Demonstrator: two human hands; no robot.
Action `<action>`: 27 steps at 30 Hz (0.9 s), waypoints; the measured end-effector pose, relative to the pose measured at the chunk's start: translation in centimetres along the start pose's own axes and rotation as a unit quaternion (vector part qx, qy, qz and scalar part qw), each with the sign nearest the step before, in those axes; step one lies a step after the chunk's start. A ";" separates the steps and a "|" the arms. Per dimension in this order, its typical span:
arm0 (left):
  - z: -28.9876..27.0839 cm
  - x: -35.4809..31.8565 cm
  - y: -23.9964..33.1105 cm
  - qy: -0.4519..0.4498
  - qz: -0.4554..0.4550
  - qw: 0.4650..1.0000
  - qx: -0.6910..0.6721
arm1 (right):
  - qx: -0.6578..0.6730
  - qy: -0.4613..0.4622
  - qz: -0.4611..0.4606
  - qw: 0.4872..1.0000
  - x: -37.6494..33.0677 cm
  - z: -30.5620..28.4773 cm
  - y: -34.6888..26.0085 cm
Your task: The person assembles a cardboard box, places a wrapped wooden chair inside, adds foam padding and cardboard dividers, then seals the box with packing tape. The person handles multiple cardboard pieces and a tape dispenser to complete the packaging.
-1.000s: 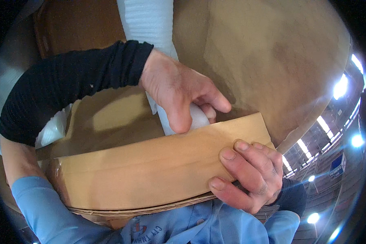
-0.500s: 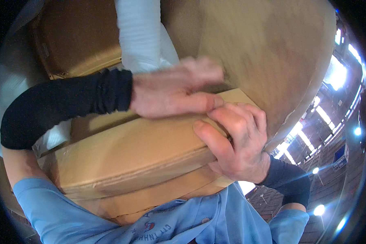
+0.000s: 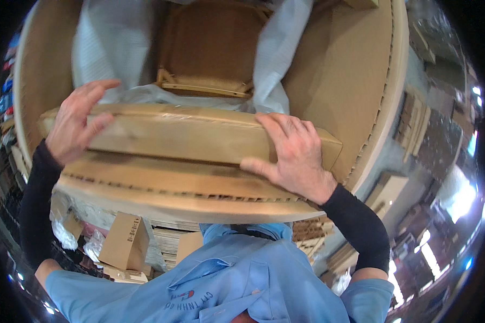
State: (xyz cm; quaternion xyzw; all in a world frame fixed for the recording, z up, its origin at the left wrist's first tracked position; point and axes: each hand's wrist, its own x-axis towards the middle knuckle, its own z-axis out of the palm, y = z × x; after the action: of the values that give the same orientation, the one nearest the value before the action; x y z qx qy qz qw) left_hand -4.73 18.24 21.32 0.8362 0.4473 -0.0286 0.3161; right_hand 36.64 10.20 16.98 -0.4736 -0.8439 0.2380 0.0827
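Observation:
A long, narrow cardboard box [image 3: 183, 137] lies crosswise just inside the near wall of a large open carton [image 3: 199, 200]. At its left end is my left hand [image 3: 83, 121], fingers stretched and thumb apart, nothing held. My right hand [image 3: 293, 153] rests spread over the right part of the narrow box, fingertips at its far edge and thumb toward its near edge. Beyond the box, white foam wrap [image 3: 277, 54] hangs on both sides of a brown panel with a wooden frame [image 3: 207, 89], deeper in the carton.
The carton's right wall [image 3: 350, 75] rises beside my right hand, with a rough corrugated edge. Below, a small brown carton [image 3: 125, 239] stands by clear plastic wrapping [image 3: 94, 245]. Stacked boards [image 3: 412, 124] lie on the floor at the right.
My hands, close together before, are now far apart on the narrow box. The left hand has moved to its left end. The view has turned, showing more of the large carton and floor.

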 end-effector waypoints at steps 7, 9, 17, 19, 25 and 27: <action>5.1 -8.2 -9.3 0.112 -0.100 0.981 0.118 | -0.093 -0.037 0.000 0.995 1.5 2.0 -1.0; 5.8 -7.5 -10.1 0.136 -0.075 0.981 0.120 | -0.100 -0.006 0.004 0.995 1.6 2.7 -1.0; 5.7 -7.0 -10.5 0.051 -0.080 0.968 0.234 | -0.146 0.015 -0.003 0.989 1.9 3.3 -0.5; 4.8 -7.1 -8.3 0.071 -0.096 0.944 0.307 | -0.152 0.024 -0.005 0.988 1.7 2.9 -0.5; 10.0 -14.1 5.5 0.492 -0.042 0.858 0.141 | -0.172 0.134 -0.068 0.974 1.7 2.3 -2.1; 14.1 -19.8 9.6 0.542 -0.046 0.834 0.094 | -0.232 0.011 -0.025 0.972 1.0 3.4 -1.1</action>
State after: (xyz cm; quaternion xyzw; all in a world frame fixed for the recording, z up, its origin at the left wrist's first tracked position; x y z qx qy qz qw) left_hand -5.86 -7.87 21.44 0.7215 0.5805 0.3729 -0.0587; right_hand 33.97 9.46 14.43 -0.4616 -0.8865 0.0283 -0.0142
